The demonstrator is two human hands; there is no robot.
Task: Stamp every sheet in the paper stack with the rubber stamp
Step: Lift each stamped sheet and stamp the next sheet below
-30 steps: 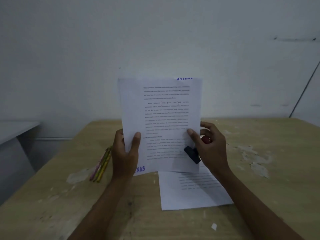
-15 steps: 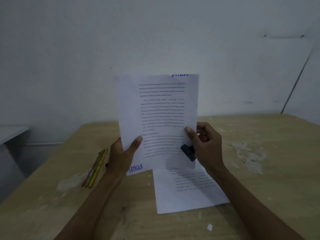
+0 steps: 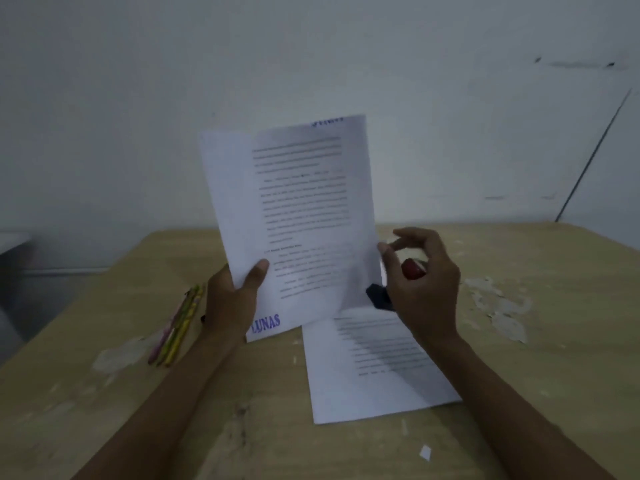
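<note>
Sheet (image 3: 298, 216) now tilts left, released by the right hand (image 3: 420, 282)

Worn wooden table (image 3: 519, 358) — a printed sheet (image 3: 374, 382) lies flat on it, pencils (image 3: 176, 330) well left.

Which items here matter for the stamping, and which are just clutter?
Job:
- held sheet, in left hand
- stamp, in right hand
- sheet on the table

Lying about:
- pencils
- paper scrap
- table
</note>
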